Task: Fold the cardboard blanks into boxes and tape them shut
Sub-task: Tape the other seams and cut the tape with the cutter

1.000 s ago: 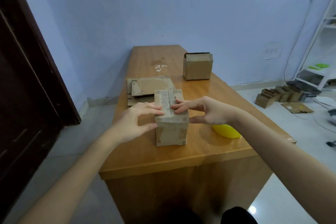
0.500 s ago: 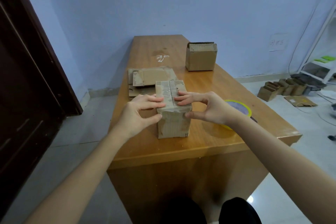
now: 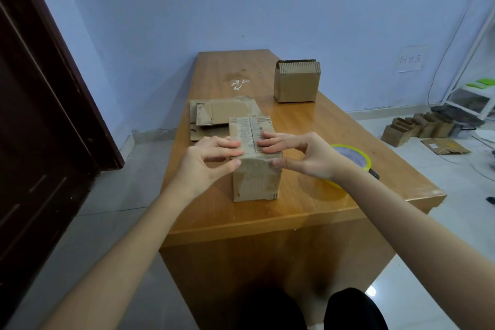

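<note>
Right now, from the head camera, one long orange-brown wooden table (image 3: 308,126) runs away toward the pale blue wall, and two bare hands meet on one closed brown cardboard box (image 3: 254,161) standing near the table's front edge. Left hand (image 3: 206,161) on the box's left side: fingers stretched flat over the top flaps, thumb pressed against the near face just under the top edge, so the grip pinches that corner of the box. Right hand (image 3: 302,155) mirrors it on the right side, fingers laid on the top by the centre seam, thumb tucked on the near face. The two top flaps meet along a printed seam down the middle.

Just behind the box, one low pile of flat brown cardboard blanks (image 3: 214,115) lies on the table; how many sheets, I cannot tell. Farther back on the right, one second brown cardboard box (image 3: 296,83) stands with its top flaps upright. One yellow-rimmed tape roll (image 3: 356,155) lies flat just right of the right hand, partly hidden by the wrist.

Off the table, a row of small brown cardboard boxes (image 3: 417,128) sits on the floor at right, too small to count exactly.
</note>
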`<state>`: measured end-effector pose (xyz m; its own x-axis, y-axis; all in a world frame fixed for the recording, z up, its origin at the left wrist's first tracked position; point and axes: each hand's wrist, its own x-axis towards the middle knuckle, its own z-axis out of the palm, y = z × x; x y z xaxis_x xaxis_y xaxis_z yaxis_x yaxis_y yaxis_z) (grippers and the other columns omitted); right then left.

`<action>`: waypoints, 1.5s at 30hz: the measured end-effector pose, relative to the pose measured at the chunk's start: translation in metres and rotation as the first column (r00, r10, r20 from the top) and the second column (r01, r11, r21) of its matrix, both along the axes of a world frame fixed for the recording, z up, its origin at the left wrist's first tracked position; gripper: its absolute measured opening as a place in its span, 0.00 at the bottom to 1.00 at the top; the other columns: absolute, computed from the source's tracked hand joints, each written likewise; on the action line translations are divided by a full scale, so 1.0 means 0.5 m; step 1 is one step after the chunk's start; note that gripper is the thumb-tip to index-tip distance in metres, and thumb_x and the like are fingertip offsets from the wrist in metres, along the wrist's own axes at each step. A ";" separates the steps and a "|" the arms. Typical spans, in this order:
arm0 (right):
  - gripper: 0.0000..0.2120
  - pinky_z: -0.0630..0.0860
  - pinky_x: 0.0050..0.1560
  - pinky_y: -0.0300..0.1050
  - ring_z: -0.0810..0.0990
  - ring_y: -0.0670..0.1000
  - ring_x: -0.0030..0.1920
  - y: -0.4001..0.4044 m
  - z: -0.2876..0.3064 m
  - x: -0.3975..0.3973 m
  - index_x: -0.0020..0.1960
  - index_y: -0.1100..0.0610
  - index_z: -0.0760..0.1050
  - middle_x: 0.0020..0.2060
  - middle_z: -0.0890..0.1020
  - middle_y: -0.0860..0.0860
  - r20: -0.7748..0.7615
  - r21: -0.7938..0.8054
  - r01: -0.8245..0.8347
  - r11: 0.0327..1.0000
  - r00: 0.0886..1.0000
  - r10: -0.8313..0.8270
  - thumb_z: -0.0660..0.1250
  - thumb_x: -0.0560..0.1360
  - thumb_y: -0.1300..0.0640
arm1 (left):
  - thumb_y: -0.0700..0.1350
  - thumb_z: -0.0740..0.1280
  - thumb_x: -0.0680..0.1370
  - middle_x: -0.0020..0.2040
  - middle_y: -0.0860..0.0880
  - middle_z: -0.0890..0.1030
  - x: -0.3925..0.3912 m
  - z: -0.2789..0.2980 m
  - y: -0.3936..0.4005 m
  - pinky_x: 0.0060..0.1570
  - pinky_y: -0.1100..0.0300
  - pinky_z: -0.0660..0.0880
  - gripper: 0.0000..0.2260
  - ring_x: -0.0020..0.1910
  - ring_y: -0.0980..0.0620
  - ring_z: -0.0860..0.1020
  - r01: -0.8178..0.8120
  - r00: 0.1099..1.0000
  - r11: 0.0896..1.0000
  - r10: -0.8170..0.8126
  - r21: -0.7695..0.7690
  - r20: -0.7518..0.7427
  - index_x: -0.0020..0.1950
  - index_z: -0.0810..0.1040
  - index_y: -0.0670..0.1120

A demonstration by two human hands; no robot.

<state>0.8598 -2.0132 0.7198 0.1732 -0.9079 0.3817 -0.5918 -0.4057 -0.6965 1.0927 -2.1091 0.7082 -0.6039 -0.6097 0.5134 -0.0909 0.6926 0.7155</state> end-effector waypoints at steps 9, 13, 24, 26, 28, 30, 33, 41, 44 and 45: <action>0.15 0.68 0.67 0.39 0.73 0.42 0.66 -0.002 -0.018 0.019 0.54 0.58 0.82 0.56 0.82 0.49 0.073 -0.105 0.062 0.993 0.996 -0.054 0.71 0.70 0.52 | 0.42 0.74 0.69 0.51 0.57 0.81 -0.012 -0.010 0.008 0.52 0.61 0.78 0.09 0.60 0.58 0.75 -0.016 0.996 0.999 0.019 0.040 -0.087 0.47 0.83 0.53; 0.14 0.66 0.68 0.38 0.71 0.41 0.67 -0.001 -0.006 0.014 0.55 0.56 0.81 0.57 0.81 0.46 0.047 -0.035 0.029 0.999 0.999 -0.027 0.70 0.71 0.53 | 0.48 0.71 0.69 0.53 0.58 0.80 -0.003 -0.003 0.005 0.54 0.64 0.76 0.09 0.61 0.60 0.74 0.021 0.999 0.999 -0.020 0.042 -0.036 0.49 0.82 0.55; 0.15 0.64 0.71 0.39 0.65 0.42 0.71 0.008 -0.008 0.008 0.56 0.59 0.81 0.62 0.79 0.49 0.129 0.044 -0.023 0.999 0.992 0.017 0.69 0.72 0.53 | 0.41 0.70 0.74 0.55 0.57 0.79 -0.006 -0.010 0.013 0.54 0.69 0.73 0.08 0.62 0.62 0.72 0.011 0.998 1.000 -0.012 -0.011 -0.064 0.51 0.82 0.50; 0.13 0.64 0.71 0.42 0.67 0.43 0.71 0.007 -0.008 0.012 0.53 0.60 0.82 0.60 0.80 0.51 0.188 0.030 -0.024 0.999 0.982 0.018 0.69 0.72 0.55 | 0.42 0.69 0.74 0.55 0.56 0.79 -0.006 -0.009 0.013 0.54 0.69 0.74 0.08 0.62 0.62 0.72 0.011 0.998 1.000 -0.012 -0.023 -0.057 0.52 0.81 0.51; 0.12 0.65 0.71 0.42 0.67 0.43 0.70 0.008 -0.009 0.017 0.52 0.61 0.82 0.59 0.81 0.51 0.259 0.043 -0.019 0.999 0.966 0.008 0.68 0.73 0.56 | 0.45 0.68 0.74 0.56 0.56 0.79 -0.004 -0.008 0.013 0.53 0.69 0.74 0.10 0.63 0.62 0.72 0.012 0.999 0.999 -0.014 -0.041 -0.049 0.55 0.81 0.52; 0.13 0.66 0.70 0.41 0.68 0.42 0.70 0.010 -0.011 0.020 0.52 0.62 0.82 0.59 0.81 0.51 0.307 0.057 -0.018 0.998 0.952 -0.001 0.67 0.73 0.56 | 0.45 0.68 0.74 0.56 0.56 0.79 -0.003 -0.007 0.011 0.53 0.70 0.73 0.11 0.63 0.62 0.72 0.019 0.998 0.999 -0.021 -0.047 -0.055 0.56 0.80 0.52; 0.11 0.66 0.69 0.39 0.68 0.42 0.70 0.011 -0.014 0.025 0.52 0.61 0.81 0.59 0.81 0.51 0.343 0.050 -0.018 0.999 0.939 0.000 0.67 0.73 0.57 | 0.41 0.69 0.74 0.55 0.54 0.80 -0.005 -0.006 0.011 0.53 0.71 0.73 0.10 0.63 0.62 0.72 0.021 0.997 0.999 -0.023 -0.027 -0.067 0.55 0.81 0.49; 0.15 0.65 0.67 0.32 0.68 0.39 0.69 0.015 -0.005 0.017 0.51 0.59 0.82 0.57 0.82 0.46 0.296 0.106 -0.031 0.994 0.955 -0.002 0.60 0.78 0.53 | 0.43 0.68 0.73 0.62 0.53 0.77 0.012 -0.002 0.017 0.56 0.69 0.72 0.08 0.63 0.64 0.72 0.141 0.990 0.974 -0.137 0.179 -0.036 0.50 0.82 0.50; 0.11 0.67 0.64 0.32 0.72 0.40 0.65 0.004 -0.005 0.021 0.48 0.59 0.83 0.53 0.84 0.47 0.286 0.083 0.027 0.996 0.957 -0.050 0.65 0.75 0.55 | 0.50 0.68 0.70 0.57 0.54 0.80 -0.006 0.005 0.030 0.56 0.65 0.74 0.07 0.59 0.64 0.75 0.030 0.996 0.975 -0.010 0.222 -0.089 0.43 0.84 0.50; 0.09 0.67 0.65 0.34 0.73 0.41 0.65 0.001 -0.008 0.021 0.47 0.60 0.84 0.53 0.84 0.48 0.268 0.063 0.039 0.997 0.962 -0.055 0.68 0.73 0.56 | 0.51 0.69 0.69 0.55 0.54 0.81 -0.014 0.006 0.032 0.57 0.61 0.74 0.06 0.57 0.62 0.76 -0.032 0.992 0.978 0.056 0.204 -0.109 0.39 0.84 0.50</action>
